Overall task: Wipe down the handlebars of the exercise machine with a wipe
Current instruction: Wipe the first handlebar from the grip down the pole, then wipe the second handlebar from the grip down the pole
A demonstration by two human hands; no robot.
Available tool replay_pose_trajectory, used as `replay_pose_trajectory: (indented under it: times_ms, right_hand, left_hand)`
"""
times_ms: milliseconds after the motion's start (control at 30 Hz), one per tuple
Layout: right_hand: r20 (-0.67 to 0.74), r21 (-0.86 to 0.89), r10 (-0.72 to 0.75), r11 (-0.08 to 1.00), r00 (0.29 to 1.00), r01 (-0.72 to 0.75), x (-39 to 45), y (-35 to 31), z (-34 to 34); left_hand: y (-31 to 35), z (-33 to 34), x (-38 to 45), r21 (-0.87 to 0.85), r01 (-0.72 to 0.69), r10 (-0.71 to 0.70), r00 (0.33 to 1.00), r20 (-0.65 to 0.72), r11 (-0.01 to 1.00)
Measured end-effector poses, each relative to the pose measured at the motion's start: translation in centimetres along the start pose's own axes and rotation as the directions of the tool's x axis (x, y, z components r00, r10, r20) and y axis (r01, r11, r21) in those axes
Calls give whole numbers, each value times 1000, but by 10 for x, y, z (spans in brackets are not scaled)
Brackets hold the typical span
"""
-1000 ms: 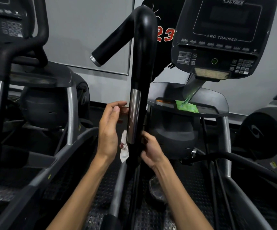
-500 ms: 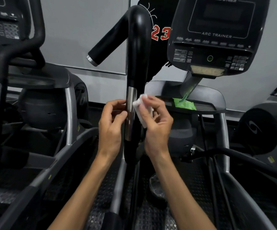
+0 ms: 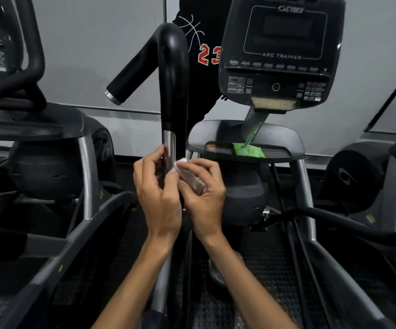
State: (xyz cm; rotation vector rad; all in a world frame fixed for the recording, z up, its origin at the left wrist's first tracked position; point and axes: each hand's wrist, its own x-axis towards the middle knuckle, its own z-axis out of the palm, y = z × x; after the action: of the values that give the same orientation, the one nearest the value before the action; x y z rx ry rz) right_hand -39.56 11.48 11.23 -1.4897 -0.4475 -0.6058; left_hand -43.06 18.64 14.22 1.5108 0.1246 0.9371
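The black handlebar (image 3: 172, 74) stands upright in the middle of the view, bending over at its top into a grip that slants down to the left and ends in a silver cap. Partway down the upright a polished metal sleeve (image 3: 169, 148) begins, and both hands meet there. The left hand (image 3: 159, 198) is curled around the left side of the handlebar, thumb and fingers closed loosely against the metal sleeve. The right hand (image 3: 204, 195) sits just right of the handlebar, touching the left hand, its fingers pinched shut on a crumpled white wipe (image 3: 187, 173) — the wipe's upper end presses against the right edge of the metal sleeve, between the two hands. To the right of the handlebar and behind it rises the machine's console (image 3: 280, 51), marked ARC TRAINER, and below that a dark tray (image 3: 284, 136) carrying a green packet (image 3: 248, 150). Directly behind the handlebar's top hangs a black garment (image 3: 204, 67) with a red 23. Left of the handlebar stands a second machine (image 3: 26, 129) — dark, with grey uprights.
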Motion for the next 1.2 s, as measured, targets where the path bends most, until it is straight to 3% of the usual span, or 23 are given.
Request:
replay_pose_trajectory:
  times_ms: [200,367,533,733,867,967,1067,1200]
  right_hand:
    - [154,197,218,949,964,-246,-3,-13,-29]
    - [289,310,404,818,868,-485,4,-35,-77]
    - [352,311,432,782,830,-539,13,-51,-122]
    - [232,179,524,805,820,-565,21,-58,-156]
    - [197,85,542,821,817,-565,27,-57,-175]
    - [181,3,603,790,777,-613,35,-60,-181]
    - [264,145,657,697,706,-702,39,-59,-189]
    - [341,273,588,684,733,-676,37,-53,-205]
  left_hand:
    - [6,3,-30,185,-187,192,981,-9,965]
    - [25,21,-50,94,-118,91,963,254,989]
    - [30,34,-52,101,-30,-14,912,411,994]
    - [40,44,-59,26,-2,-11,889,459,1000]
    - [35,46,-60,106,-46,-14,862,507,993]
    - [36,59,-68,200,-47,-60,866,497,979]
    - [41,72,-80,206,8,-103,884,455,979]
    - [45,90,-94,104,228,-251,850,463,968]
